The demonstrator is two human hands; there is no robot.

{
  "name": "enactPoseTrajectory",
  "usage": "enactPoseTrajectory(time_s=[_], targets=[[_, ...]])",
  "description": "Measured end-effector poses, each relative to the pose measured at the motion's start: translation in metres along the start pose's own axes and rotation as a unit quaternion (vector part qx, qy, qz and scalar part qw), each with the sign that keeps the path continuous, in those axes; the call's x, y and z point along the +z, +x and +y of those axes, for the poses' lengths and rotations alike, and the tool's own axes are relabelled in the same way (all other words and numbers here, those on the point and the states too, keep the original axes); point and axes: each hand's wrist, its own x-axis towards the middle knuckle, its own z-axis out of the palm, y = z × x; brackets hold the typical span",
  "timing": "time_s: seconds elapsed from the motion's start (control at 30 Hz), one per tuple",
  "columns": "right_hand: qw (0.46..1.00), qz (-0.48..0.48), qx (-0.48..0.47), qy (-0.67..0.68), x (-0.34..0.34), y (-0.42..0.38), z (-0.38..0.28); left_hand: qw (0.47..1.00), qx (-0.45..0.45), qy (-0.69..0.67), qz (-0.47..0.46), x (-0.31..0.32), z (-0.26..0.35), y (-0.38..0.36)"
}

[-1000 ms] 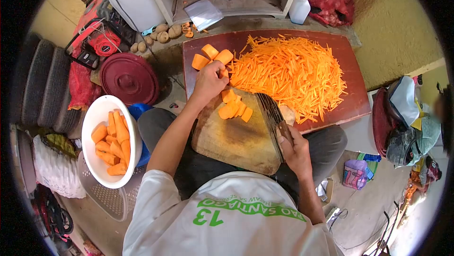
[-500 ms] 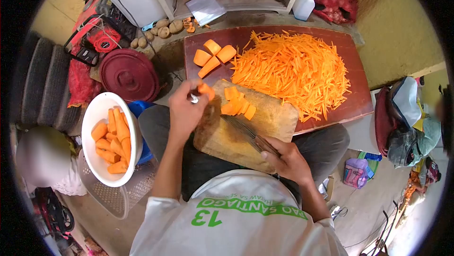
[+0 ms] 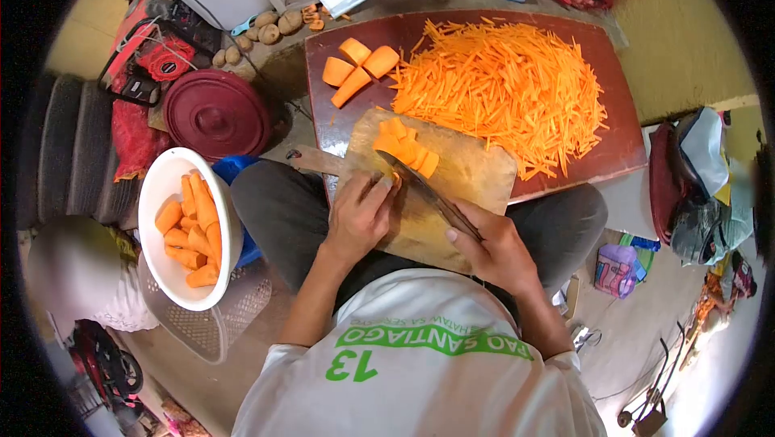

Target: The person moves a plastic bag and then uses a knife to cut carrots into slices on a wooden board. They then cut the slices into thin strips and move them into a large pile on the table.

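My left hand (image 3: 358, 215) presses a small carrot piece (image 3: 395, 181) down on the near left part of the wooden cutting board (image 3: 472, 183) on my lap. My right hand (image 3: 494, 247) grips the handle of a knife (image 3: 420, 187), whose blade lies slanted across the board with its edge right beside the carrot piece. A small stack of carrot slices (image 3: 404, 146) sits at the board's far edge, just beyond the blade.
A dark red tray (image 3: 622, 138) beyond the board holds a heap of carrot strips (image 3: 500, 82) and three carrot chunks (image 3: 355, 70). On my left are a white bowl (image 3: 157, 195) of peeled carrots and a red lid (image 3: 218, 114). Bags (image 3: 698, 187) lie on my right.
My left hand came down from the air with the carrot piece and set it on the board. The knife swung over next to it.
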Motion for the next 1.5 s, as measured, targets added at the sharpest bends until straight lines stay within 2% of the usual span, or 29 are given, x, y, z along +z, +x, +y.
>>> enactPoseTrajectory(time_s=[0.33,0.4,0.63,0.87,1.0,1.1,1.3,1.4,1.5], targets=[[0.998,-0.051,0.031,-0.025,-0.016,-0.028,-0.017,0.996,0.025,0.048,-0.075,-0.008,0.016,-0.003],[0.995,-0.073,0.054,-0.036,-0.021,-0.031,-0.022,0.996,0.032,0.044,-0.075,-0.007,0.017,0.000],[0.995,-0.092,0.043,-0.007,-0.032,-0.032,-0.014,0.995,0.038,0.044,-0.085,-0.005,0.018,0.005],[0.992,-0.107,0.062,-0.033,0.001,0.002,0.005,0.996,0.048,0.033,-0.073,-0.006,0.017,0.005],[0.988,-0.123,0.084,-0.038,-0.002,0.006,0.003,0.996,0.037,0.048,-0.062,-0.002,0.012,-0.005],[0.997,-0.073,0.005,-0.021,-0.005,-0.005,0.006,0.997,0.023,0.046,-0.062,-0.004,0.015,-0.006],[0.997,-0.081,-0.012,-0.013,-0.021,-0.011,-0.016,0.997,0.034,0.049,-0.049,0.001,0.009,-0.007],[0.994,-0.102,0.025,-0.017,-0.021,-0.013,-0.014,0.997,0.026,0.050,-0.052,0.002,0.009,-0.008],[0.995,-0.097,0.013,-0.024,-0.019,-0.011,-0.017,0.998,0.035,0.041,-0.042,0.001,0.008,-0.008]])
